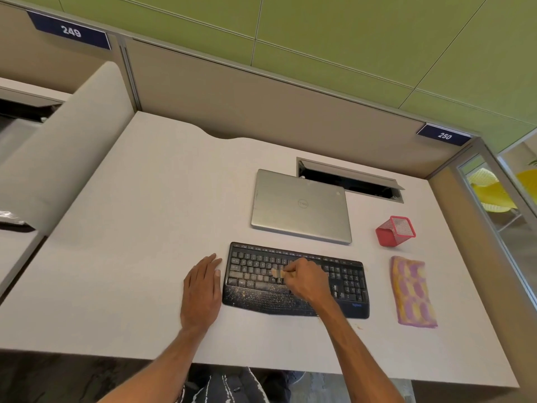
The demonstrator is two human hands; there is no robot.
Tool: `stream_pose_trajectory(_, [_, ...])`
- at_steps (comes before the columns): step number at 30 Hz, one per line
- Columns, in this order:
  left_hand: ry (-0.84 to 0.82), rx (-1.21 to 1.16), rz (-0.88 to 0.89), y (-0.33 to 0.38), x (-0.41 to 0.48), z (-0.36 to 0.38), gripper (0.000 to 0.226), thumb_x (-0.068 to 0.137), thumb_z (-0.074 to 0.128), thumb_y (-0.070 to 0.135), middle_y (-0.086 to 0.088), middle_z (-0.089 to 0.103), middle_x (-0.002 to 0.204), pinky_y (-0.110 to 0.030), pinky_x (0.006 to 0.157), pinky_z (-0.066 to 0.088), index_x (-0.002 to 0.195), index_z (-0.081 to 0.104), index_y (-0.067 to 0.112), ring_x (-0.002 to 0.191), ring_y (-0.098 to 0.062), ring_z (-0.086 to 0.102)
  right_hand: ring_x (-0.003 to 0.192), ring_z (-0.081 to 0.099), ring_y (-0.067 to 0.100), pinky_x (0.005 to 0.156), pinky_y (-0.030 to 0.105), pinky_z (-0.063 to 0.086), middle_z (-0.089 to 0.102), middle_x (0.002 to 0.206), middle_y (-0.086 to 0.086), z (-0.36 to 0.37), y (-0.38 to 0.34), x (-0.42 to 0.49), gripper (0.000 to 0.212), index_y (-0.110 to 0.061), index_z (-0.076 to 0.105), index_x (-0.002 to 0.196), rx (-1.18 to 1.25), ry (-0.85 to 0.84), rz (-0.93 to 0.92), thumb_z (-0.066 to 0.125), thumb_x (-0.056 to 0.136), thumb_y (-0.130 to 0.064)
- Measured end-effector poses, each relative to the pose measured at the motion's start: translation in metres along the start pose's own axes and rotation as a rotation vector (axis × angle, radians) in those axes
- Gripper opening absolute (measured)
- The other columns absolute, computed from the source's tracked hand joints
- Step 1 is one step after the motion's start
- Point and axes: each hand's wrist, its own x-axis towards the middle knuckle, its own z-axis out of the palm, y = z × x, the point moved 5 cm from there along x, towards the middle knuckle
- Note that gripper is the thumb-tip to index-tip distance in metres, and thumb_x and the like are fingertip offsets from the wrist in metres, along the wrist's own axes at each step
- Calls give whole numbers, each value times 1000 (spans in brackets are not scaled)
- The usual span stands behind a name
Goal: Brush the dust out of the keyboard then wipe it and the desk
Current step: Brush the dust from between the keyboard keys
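Axis: my dusty black keyboard [296, 282] runs left-right.
Right hand [308, 279]: pinches small pale brush [277, 273] mid-keys.
Left hand [202, 289]: flat beside keyboard's left end.

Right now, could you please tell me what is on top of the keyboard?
Pale dust speckles the keyboard on its left keys and palm rest. The right hand holds a small brush over the middle keys. The keys beneath that hand are hidden.
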Motion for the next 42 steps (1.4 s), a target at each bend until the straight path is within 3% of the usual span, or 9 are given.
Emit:
stream_pose_trajectory(4, [-4,4,-5,-1,0,1,45,119,29,35,11,53,161,-35,130,29,153,57,28,153,-10,42,51,52,3,58,22,50,59,63,-14,-8,-6,-5,23,-26,74,99,-184,79,-24,54,104,-34])
stream_pose_trajectory(10, [7,-4,-3,0,-1,-1,44,118,30,34,11,54,160,-34,130,28,151,59,27,153,-10,44,45,48,3,48,19,42,69,66,-11,-2,-10,-3,23,-26,77,93,-94,63,-82,56,102,-31])
stream_pose_trajectory(16, [8,0,2,0,-1,0,45,119,30,34,11,53,160,-33,130,28,152,59,27,153,-9,43,47,51,3,53,20,43,56,54,-14,-7,6,-3,24,-28,72,85,-179,127,-75,56,102,-34])
stream_pose_trajectory(20, [17,-6,6,1,-1,-1,44,118,31,33,10,54,159,-35,130,30,151,59,26,152,-10,44,56,57,1,73,27,59,64,65,-17,-5,2,1,21,-30,77,99,-259,33,-220,58,103,-36])
stream_pose_trajectory(25, [14,-1,12,1,-1,-1,43,118,31,33,11,54,159,-36,129,32,150,60,27,152,-11,45,71,65,3,84,33,61,72,83,-16,6,-23,9,19,-33,77,110,-248,28,-314,59,104,-36])
stream_pose_trajectory(27, [14,3,12,1,0,-1,44,118,31,33,10,55,159,-36,129,32,150,60,27,152,-12,45,71,65,0,82,30,60,73,84,-17,6,-33,8,22,-33,77,110,-205,49,-346,56,106,-40])
stream_pose_trajectory(32, [18,-3,2,1,0,-2,44,118,31,34,11,55,159,-36,129,32,150,60,27,151,-11,46,56,58,-1,54,15,44,73,79,-21,-11,-19,7,24,-38,77,110,-151,90,-288,53,105,-42])
stream_pose_trajectory(37, [18,1,5,2,0,-1,44,118,30,34,11,55,159,-36,129,31,151,59,27,151,-12,46,68,63,0,80,26,57,73,84,-19,-5,-1,10,21,-35,77,112,-239,29,-263,59,104,-41])
stream_pose_trajectory(42, [13,5,1,2,0,-2,45,118,29,35,9,55,159,-38,128,33,151,59,26,152,-13,45,68,65,5,69,25,54,71,80,-14,12,-27,7,24,-28,76,105,-173,30,-295,54,107,-38])
